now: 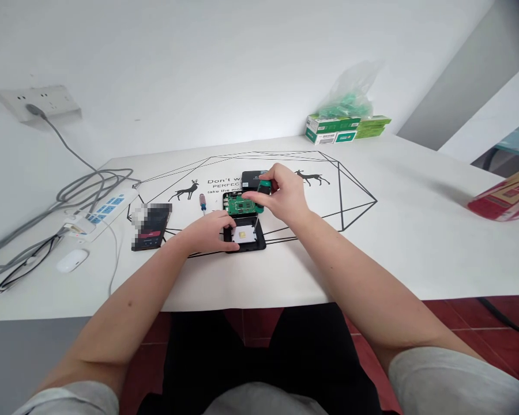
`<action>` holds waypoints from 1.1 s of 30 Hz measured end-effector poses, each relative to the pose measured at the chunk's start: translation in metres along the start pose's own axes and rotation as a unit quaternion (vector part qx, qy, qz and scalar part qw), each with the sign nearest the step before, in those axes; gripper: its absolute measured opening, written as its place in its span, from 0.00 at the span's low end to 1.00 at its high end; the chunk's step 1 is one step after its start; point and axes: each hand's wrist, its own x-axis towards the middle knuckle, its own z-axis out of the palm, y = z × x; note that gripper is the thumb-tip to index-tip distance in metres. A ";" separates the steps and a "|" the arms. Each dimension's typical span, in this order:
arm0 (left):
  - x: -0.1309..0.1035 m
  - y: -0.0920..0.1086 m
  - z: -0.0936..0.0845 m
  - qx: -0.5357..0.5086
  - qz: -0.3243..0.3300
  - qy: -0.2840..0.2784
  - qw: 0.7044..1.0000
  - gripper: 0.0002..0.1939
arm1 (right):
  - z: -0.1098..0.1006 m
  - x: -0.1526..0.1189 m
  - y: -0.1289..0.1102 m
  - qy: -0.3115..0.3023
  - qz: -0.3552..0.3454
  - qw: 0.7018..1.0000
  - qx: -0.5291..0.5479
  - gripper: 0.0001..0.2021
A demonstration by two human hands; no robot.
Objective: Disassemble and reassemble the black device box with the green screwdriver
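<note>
My right hand [285, 196] is closed around the green-and-black handle of a screwdriver [264, 187]. Its thin shaft points down at the right side of an opened black plastic case half [256, 245]. My left hand [211, 231] grips the left edge of that case half, thumb at the near side and fingers at the far side. Inside the case lies a white plate with a yellowish square [243, 234]. Just beyond it sits a green circuit board [237, 204] in a black surround. Behind the board is a black box-like piece [249, 176], partly covered by my right hand.
A small screwdriver [203, 202] lies left of the board. Farther left are a phone [154, 226], a power strip [108, 216] with grey cables, a white earbud case [72, 260] and glasses [26, 265]. Green-and-white boxes [333, 127] stand by the wall; a red package [501, 199] sits right.
</note>
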 end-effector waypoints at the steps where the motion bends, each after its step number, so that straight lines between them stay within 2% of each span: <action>1: 0.001 -0.001 0.000 0.002 -0.003 0.003 1.000 0.20 | 0.001 0.000 0.000 0.002 0.001 1.000 -0.002 0.27; 15: 0.004 -0.010 0.001 0.007 -0.022 0.011 1.000 0.27 | 0.011 -0.008 -0.004 0.057 0.014 0.995 -0.075 0.30; 20: 0.004 -0.011 0.001 0.005 -0.021 0.009 1.000 0.28 | 0.013 -0.008 -0.003 0.074 -0.015 0.993 -0.086 0.25; 22: 0.004 -0.010 0.000 0.008 -0.020 0.006 1.000 0.28 | 0.012 -0.009 -0.005 0.062 -0.035 0.995 -0.068 0.21; 25: 0.004 -0.009 -0.001 0.014 -0.022 0.002 1.000 0.27 | 0.011 -0.011 -0.009 -0.002 -0.052 0.998 -0.021 0.14; 28: 0.005 -0.008 0.000 0.015 -0.020 0.002 1.000 0.28 | 0.011 -0.011 -0.011 -0.049 -0.045 0.998 0.005 0.12; 31: 0.006 -0.009 0.002 0.006 -0.012 0.011 1.000 0.26 | 0.008 -0.005 -0.003 -0.006 -0.014 1.000 -0.003 0.14; 33: 0.006 -0.009 0.004 -0.008 -0.018 0.025 0.999 0.24 | 0.002 0.003 0.009 0.037 0.040 0.998 -0.033 0.14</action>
